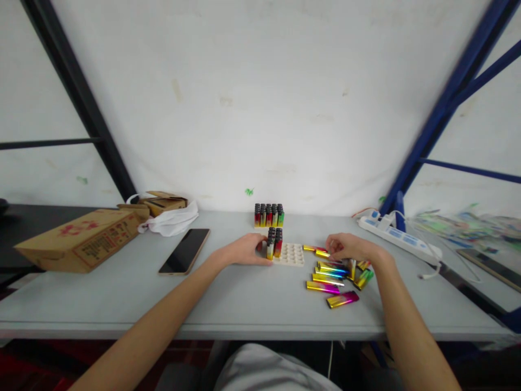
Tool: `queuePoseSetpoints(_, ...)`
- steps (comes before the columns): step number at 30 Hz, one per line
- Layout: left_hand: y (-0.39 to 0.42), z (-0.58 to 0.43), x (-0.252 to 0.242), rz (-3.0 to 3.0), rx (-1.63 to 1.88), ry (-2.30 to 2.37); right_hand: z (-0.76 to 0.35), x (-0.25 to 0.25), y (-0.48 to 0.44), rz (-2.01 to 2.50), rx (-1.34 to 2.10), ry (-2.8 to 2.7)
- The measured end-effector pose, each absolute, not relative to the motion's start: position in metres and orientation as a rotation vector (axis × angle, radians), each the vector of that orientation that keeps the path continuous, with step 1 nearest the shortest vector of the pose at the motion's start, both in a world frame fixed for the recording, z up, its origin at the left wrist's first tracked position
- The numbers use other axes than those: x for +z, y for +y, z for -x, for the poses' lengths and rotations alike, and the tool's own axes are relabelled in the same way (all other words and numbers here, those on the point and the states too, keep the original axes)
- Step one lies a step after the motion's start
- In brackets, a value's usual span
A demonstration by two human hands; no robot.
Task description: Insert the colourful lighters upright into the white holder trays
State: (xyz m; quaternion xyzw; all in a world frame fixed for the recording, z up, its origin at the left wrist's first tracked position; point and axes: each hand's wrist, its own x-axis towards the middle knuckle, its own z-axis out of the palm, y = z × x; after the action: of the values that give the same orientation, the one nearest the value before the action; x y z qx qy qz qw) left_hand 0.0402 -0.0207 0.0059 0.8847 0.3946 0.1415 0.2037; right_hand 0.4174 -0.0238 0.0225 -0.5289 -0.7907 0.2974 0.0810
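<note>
The left hand is resting open fingers against a white tray holding upright lighters; the right hand is curling its fingers over loose lighters, grip unclear.

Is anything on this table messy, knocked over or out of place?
Nothing looks broken or spilled. The only untidy spot is the loose lighters by the right hand, which lie flat at mixed angles, while those in the tray by the left hand stand upright in rows.

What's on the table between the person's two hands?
In the head view, a white tray lies between the left hand and the right hand, with a few lighters standing at its left end and the other holes empty.
</note>
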Motion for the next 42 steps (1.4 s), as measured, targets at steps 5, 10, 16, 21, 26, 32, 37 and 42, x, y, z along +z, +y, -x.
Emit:
queuePoseSetpoints(5,-0.020,-0.041,0.006,-2.479,0.379,1.113,-0.418,0.025,-0.024,1.523,0.736,-2.379)
queuePoseSetpoints(10,-0.019,-0.041,0.004,-2.502,0.365,1.108,-0.423,0.022,-0.020,1.671,0.639,-2.394)
queuePoseSetpoints(16,-0.020,-0.041,0.005,-2.506,0.350,1.127,-0.421,0.021,-0.019,1.631,0.625,-2.439)
queuePoseSetpoints(21,-0.020,-0.041,0.005,-2.488,0.356,1.125,-0.413,0.029,-0.029,1.410,0.807,-2.253)
queuePoseSetpoints(26,-0.018,-0.041,0.003,-2.495,0.371,1.123,-0.386,0.039,-0.034,1.157,0.903,-1.969)
queuePoseSetpoints(32,-0.018,-0.040,0.003,-2.492,0.386,1.112,-0.343,0.029,-0.033,0.972,1.077,-1.570)
queuePoseSetpoints(37,-0.017,-0.041,0.002,-2.492,0.409,1.078,-0.315,0.019,-0.037,0.753,1.391,-1.419)
queuePoseSetpoints(42,-0.018,-0.041,0.002,-2.499,0.406,1.068,-0.299,0.009,-0.035,0.936,1.210,-1.419)
